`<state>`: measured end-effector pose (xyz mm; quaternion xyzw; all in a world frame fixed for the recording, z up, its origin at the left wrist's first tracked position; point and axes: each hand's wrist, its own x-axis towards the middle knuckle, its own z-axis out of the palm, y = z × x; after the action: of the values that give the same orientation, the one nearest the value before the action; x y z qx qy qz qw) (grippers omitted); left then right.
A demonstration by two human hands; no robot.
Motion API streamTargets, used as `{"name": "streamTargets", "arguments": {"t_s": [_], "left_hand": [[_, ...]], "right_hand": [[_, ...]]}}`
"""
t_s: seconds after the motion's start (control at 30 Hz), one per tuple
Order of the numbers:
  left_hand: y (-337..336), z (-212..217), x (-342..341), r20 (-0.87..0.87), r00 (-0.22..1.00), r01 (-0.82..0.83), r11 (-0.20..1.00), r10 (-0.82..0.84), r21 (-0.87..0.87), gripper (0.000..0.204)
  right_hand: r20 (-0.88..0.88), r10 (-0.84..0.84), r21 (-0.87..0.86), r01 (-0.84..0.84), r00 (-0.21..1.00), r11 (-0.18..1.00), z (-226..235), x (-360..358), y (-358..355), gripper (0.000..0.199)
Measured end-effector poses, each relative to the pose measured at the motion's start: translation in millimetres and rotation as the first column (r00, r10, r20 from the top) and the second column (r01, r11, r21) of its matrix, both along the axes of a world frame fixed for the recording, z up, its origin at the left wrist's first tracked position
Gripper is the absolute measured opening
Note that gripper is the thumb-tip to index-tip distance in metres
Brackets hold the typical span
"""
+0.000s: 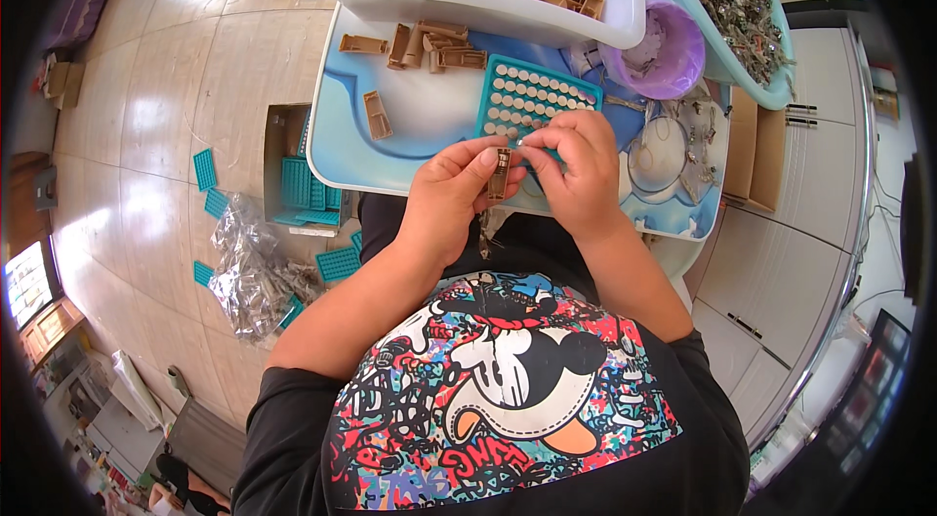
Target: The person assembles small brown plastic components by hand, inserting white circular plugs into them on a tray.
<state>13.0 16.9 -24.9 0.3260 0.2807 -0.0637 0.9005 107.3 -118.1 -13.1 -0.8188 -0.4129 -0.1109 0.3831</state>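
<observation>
Upright between the thumb and fingers of my left hand [441, 208] is a small brown plastic casing [500, 174], its hollow side showing. The fingers of my right hand [584, 179] are pinched together at the casing's upper end. A tiny pale, shiny bit shows at those fingertips, too small to name. Just beyond both hands lies a teal tray [487, 86] with rows of white round pieces [527, 91], partly covered by my right hand. Several more brown casings [437, 49] lie loose on the blue-and-white table [427, 104], with a single casing [377, 116] nearer me.
A white bin [468, 10] heaped with brown casings stands at the table's far side. Right of it are a purple bucket [673, 77] and a pale green tub [771, 91] of small metal parts. Wires [656, 157] lie at right. Teal trays [338, 264] and a plastic bag [244, 267] are on the floor.
</observation>
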Motion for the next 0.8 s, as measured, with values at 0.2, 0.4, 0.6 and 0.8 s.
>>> {"name": "streamTargets", "arguments": {"t_s": [0.2,0.4,0.6,0.8], "left_hand": [[-1.2,-5.6,-1.1,0.010,1.000,0.014,1.000,-0.015,0.019,0.031],[-4.9,-6.7,-0.7,-0.018,0.998,-0.063,0.998,0.063,0.009,0.025],[0.2,-2.3,-6.4,-0.009,0.999,-0.036,0.999,0.036,0.038,0.025],[16.5,2.0,-16.4,0.026,0.998,-0.055,0.998,0.055,0.011,0.023]], "right_hand": [[-0.024,0.052,-0.013,-0.052,0.998,0.999,4.9,-8.9,6.1,0.017],[-0.083,0.061,-0.022,-0.063,0.995,0.998,-1.2,-12.6,8.7,0.014],[-0.171,0.124,0.003,-0.125,0.977,0.992,1.3,-12.5,12.6,0.008],[-0.391,0.184,0.032,-0.186,0.902,0.982,11.9,10.1,35.5,0.007]]}}
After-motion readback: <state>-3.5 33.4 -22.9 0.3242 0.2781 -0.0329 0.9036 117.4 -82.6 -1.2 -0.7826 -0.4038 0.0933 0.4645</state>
